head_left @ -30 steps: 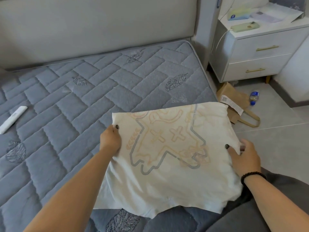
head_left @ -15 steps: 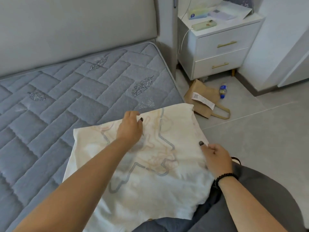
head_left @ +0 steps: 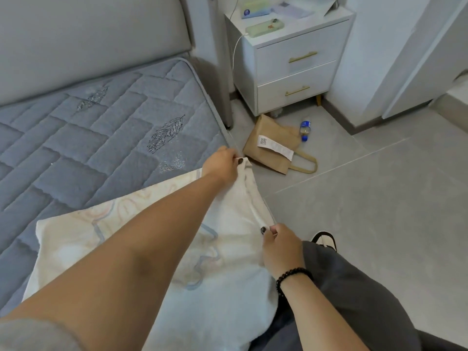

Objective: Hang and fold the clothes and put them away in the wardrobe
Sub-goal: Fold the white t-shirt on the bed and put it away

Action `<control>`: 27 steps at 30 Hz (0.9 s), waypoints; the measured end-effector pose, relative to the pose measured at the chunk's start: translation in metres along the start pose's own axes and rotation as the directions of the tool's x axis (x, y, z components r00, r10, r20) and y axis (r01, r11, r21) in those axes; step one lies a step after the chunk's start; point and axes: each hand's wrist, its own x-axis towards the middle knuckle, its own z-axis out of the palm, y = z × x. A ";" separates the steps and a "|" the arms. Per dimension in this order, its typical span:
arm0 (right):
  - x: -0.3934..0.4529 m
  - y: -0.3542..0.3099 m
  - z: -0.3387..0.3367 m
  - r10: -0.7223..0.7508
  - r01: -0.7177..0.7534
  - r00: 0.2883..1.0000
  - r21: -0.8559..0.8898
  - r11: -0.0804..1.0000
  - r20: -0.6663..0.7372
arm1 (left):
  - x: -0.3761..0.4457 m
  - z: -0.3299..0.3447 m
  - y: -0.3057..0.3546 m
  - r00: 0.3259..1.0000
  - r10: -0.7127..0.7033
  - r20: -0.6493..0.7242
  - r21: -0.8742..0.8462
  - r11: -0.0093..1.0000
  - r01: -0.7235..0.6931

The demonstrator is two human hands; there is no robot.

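Note:
A cream T-shirt [head_left: 83, 231] with a pale orange and blue print lies flat on the blue-grey quilted mattress [head_left: 76, 148], near its right edge. My left hand [head_left: 222, 163] reaches across the shirt and pinches its far right corner at the mattress edge. My right hand [head_left: 278, 247], with a black bead bracelet on the wrist, pinches the same right edge nearer to me. The cloth is pulled taut between the two hands. My left forearm hides much of the print.
A white nightstand [head_left: 293, 62] with two drawers stands right of the bed, a green phone [head_left: 264, 27] charging on top. A brown paper bag [head_left: 273, 143] and a small bottle [head_left: 305, 130] lie on the tiled floor. My grey-trousered leg and shoe [head_left: 325, 240] are at the bedside.
My left hand has moved from the shirt's left edge across the print to its far right corner. My right hand stays on the right edge. The view has swung right.

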 end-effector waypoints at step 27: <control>-0.024 -0.003 0.056 -0.548 0.649 0.726 -0.678 0.345 0.416 | -0.273 -0.008 -0.141 0.915 -0.343 -0.214 0.062 0.930 0.363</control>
